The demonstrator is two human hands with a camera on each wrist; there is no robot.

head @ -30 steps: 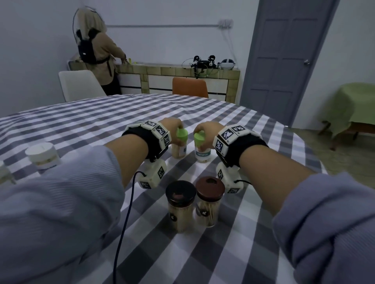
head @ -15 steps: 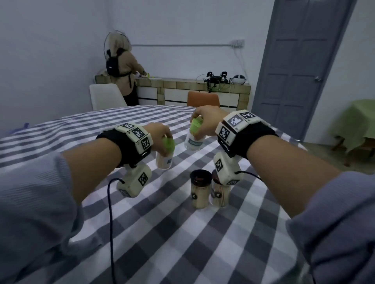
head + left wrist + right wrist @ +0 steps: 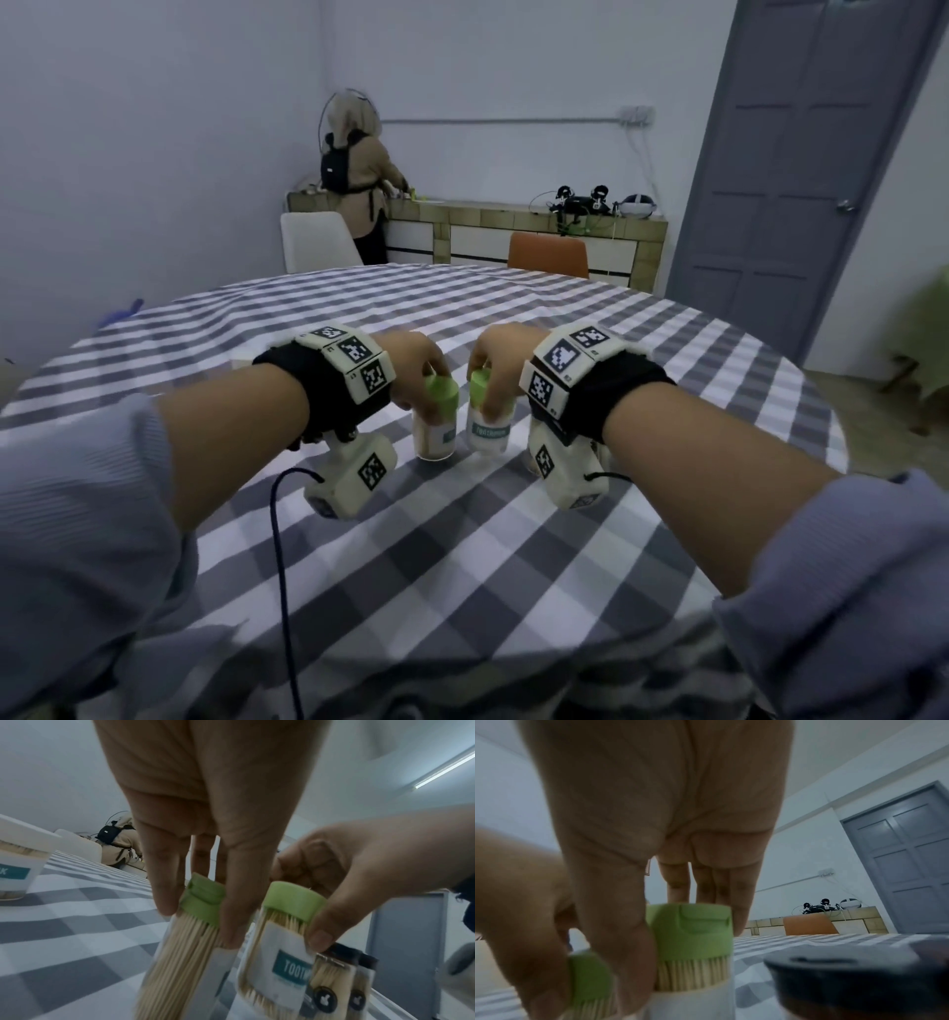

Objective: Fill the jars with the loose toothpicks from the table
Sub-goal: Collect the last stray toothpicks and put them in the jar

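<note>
Two clear jars with green lids, packed with toothpicks, are side by side over the checked tablecloth (image 3: 462, 565). My left hand (image 3: 429, 380) grips the left jar (image 3: 435, 431) by its lid from above, with the fingers (image 3: 164, 882) round the lid (image 3: 203, 898). My right hand (image 3: 485, 383) grips the right jar (image 3: 488, 431) the same way, round its lid (image 3: 693, 931). Both jars lean a little; I cannot tell whether they touch the cloth. Two dark-lidded toothpick jars (image 3: 331, 981) stand just right of them, hidden behind my right wrist in the head view.
A white-lidded toothpick jar (image 3: 18, 862) stands on the table to the left. A white chair (image 3: 318, 241) and an orange chair (image 3: 548, 252) are at the far edge. A person (image 3: 359, 169) stands at the back counter. A grey door (image 3: 801, 169) is on the right.
Both hands have carried the green-lidded jars; the right one came down from its raised, tilted position. The jars are now close together and low, and the dark-lidded jars are hidden behind my right wrist.
</note>
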